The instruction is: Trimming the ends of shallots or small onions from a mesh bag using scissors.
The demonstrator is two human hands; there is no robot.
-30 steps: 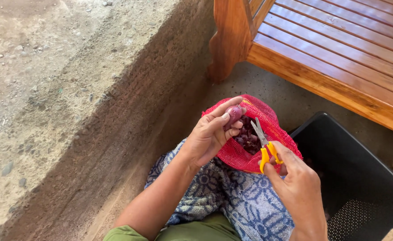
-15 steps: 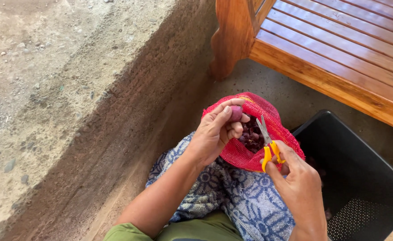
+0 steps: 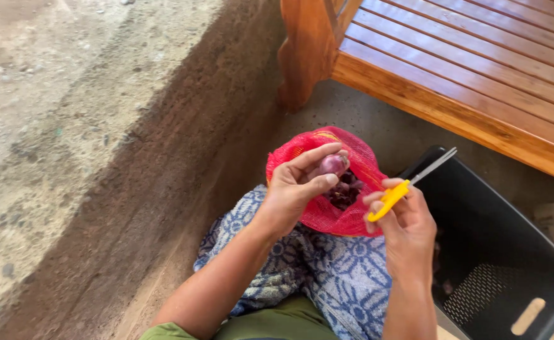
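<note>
My left hand pinches a small purple shallot between thumb and fingers, just over the mouth of a red mesh bag. More dark shallots lie inside the bag, which rests on my lap. My right hand grips yellow-handled scissors with the blades pointing up and to the right, away from the shallot. The two hands are a short gap apart.
A blue patterned cloth covers my lap. A black plastic crate stands at my right. A slatted wooden bench and its leg are ahead. At the left a concrete step rises to gravel ground.
My left hand has lifted a shallot out of the bag. My right hand has swung the scissors away from the bag, blades now pointing to the right over the crate.
</note>
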